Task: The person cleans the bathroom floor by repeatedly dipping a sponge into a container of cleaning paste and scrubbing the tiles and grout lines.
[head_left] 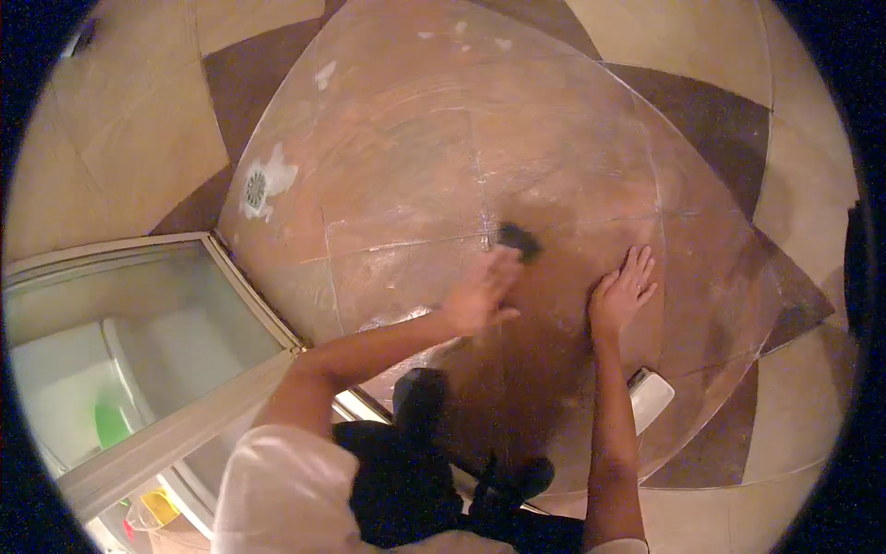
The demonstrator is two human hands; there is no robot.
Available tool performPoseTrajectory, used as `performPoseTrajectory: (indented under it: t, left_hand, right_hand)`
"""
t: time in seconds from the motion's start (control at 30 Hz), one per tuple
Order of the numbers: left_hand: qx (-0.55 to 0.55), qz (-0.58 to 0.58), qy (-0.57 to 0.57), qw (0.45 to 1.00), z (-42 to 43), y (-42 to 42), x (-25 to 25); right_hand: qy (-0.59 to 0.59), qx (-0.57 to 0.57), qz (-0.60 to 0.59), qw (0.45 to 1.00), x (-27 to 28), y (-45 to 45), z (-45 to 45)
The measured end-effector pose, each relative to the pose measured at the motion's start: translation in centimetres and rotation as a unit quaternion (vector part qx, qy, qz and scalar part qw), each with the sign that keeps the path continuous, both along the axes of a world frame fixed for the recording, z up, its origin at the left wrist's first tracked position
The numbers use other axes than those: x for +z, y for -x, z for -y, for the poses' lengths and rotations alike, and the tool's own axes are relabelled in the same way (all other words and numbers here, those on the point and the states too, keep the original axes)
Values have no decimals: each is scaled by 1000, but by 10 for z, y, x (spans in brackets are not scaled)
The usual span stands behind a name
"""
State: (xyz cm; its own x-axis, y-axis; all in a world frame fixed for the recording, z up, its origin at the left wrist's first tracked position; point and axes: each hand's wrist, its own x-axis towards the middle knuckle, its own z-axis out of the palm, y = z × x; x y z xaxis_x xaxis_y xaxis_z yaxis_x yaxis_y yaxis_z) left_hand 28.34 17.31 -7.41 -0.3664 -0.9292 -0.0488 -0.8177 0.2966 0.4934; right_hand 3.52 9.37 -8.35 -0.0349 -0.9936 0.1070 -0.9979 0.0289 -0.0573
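My left hand point(484, 291) is over the wet brown tiled floor point(397, 166), blurred by motion, its thumb apart from the fingers. Right at its fingertips is a small dark, pad-like thing point(519, 240); whether the fingers grip it or only touch it I cannot tell. To the right, my right hand point(625, 288) lies flat on the floor, fingers stretched out and nothing in it. A white block-shaped item with rounded corners point(650, 399) is beside my right forearm, partly hidden by it.
A round drain grate point(256, 188) in a whitish patch sits at the left. A framed glass panel point(138, 305) stands at lower left; a green thing point(112, 425) shows through it. Below is a yellow item point(161, 507). My dark-clothed legs point(397, 480) are at the bottom.
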Motion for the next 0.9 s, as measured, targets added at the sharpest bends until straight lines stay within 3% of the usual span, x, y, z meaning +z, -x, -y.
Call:
performPoseTrajectory:
  t: [0.03, 0.13, 0.2, 0.27, 0.3, 0.33, 0.4, 0.43, 0.5, 0.57, 0.63, 0.67, 0.73, 0.87, 0.9]
  left_hand:
    - [-50, -35, 1, 998, 10, 12, 0]
    - [14, -18, -45, 999, 15, -29, 6]
    - [149, 45, 79, 985, 0, -88, -25]
    - [299, 131, 17, 945, -5, -153, -8]
    - [327, 235, 40, 915, -15, -211, -52]
    - [353, 334, 54, 872, -10, -238, -44]
    - [418, 273, 33, 866, -15, -231, -59]
    - [477, 208, 7, 854, -9, -200, -37]
    - [329, 126, 53, 934, -20, -118, -11]
    - [125, 82, 43, 988, -38, -36, -7]
    - [-40, -73, 30, 996, -47, 35, -14]
    - [-51, -81, 30, 995, -38, 55, -15]
    - [-164, -57, 15, 985, 4, 88, -14]
    - [-26, -50, 15, 998, 63, 82, -32]
    - [-58, -1, 53, 997, 52, 69, -37]
  right_hand:
    - [3, 2, -2, 1000, -2, 1, -1]
    - [4, 22, 17, 1000, -5, 17, -1]
    - [-9, 50, 118, 992, -6, 27, -1]
    - [-20, 65, 134, 989, 1, 33, -1]
    - [-30, 84, 152, 984, 4, 35, 1]
    - [-26, 83, 152, 985, 5, 37, 2]
    - [-62, 54, 186, 979, 5, 34, 4]
    - [-58, 53, 185, 980, 12, 32, 9]
    - [-191, 7, 187, 964, 37, 35, 16]
    - [-191, 38, 180, 964, 46, 47, 17]
    - [-209, 120, 143, 960, 82, 49, 12]
    - [-208, 108, 138, 962, 99, 53, 4]
    - [-250, 212, 21, 944, 128, 69, -21]
    - [-228, 167, 4, 959, 173, 114, -74]
    - [-216, 118, 37, 969, 174, 134, -87]
